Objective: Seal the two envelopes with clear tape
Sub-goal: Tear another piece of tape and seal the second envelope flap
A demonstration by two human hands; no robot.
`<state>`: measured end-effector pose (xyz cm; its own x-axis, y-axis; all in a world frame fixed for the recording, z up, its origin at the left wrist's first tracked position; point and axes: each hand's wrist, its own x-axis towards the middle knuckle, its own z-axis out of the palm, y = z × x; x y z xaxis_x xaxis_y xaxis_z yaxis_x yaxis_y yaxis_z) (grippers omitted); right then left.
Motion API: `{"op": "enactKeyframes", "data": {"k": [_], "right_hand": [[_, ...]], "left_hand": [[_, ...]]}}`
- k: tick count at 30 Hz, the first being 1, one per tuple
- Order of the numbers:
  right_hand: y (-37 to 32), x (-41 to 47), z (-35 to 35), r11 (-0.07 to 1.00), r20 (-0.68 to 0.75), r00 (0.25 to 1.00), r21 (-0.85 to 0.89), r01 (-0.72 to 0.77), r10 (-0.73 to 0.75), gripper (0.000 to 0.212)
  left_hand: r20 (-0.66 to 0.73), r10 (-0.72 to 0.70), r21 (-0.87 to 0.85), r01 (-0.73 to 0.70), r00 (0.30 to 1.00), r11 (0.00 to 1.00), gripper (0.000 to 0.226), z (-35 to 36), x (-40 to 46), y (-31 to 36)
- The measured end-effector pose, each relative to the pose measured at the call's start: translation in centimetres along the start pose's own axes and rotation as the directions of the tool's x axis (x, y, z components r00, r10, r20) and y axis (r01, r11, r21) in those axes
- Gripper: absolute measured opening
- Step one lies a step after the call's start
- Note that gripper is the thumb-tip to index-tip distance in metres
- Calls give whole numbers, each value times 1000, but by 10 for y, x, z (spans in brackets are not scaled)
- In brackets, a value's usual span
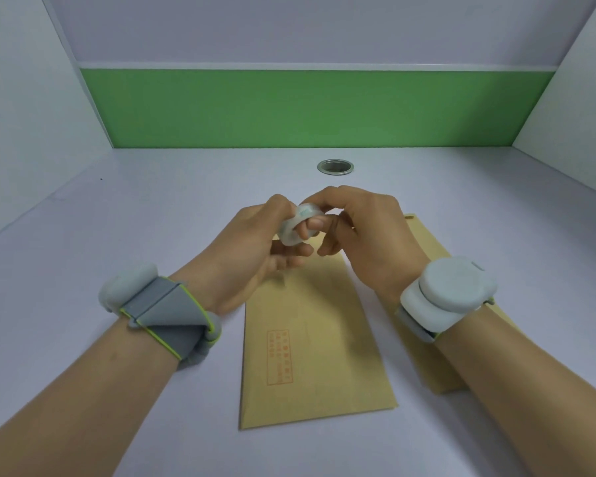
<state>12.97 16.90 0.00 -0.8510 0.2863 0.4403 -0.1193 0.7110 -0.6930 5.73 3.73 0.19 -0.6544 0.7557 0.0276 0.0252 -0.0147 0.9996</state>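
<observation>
Tape roll [289, 226], light, stiff and slick, held above the table [152, 208] over the near envelope [310, 339] with both hands together on it, left hand [252, 249] gripping its rim, right hand [358, 232] probably picking for the loose end.

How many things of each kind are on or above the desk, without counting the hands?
Brown envelopes: 2, one in the middle and one to the right, partly under the right forearm
Rolls of clear tape: 1, held by both hands
Wrist devices: 2, left and right
Total: 5
</observation>
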Motion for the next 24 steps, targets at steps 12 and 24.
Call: {"op": "enactKeyframes", "data": {"k": [12, 24], "right_hand": [[-3, -2, 0, 996, 29, 998, -60, 60, -58, 19], [-4, -3, 1, 998, 15, 999, -43, 51, -50, 21]], "left_hand": [[52, 47, 177, -55, 998, 983, 33, 5, 0, -4], [37, 36, 30, -37, 999, 999, 31, 6, -2, -3]]}}
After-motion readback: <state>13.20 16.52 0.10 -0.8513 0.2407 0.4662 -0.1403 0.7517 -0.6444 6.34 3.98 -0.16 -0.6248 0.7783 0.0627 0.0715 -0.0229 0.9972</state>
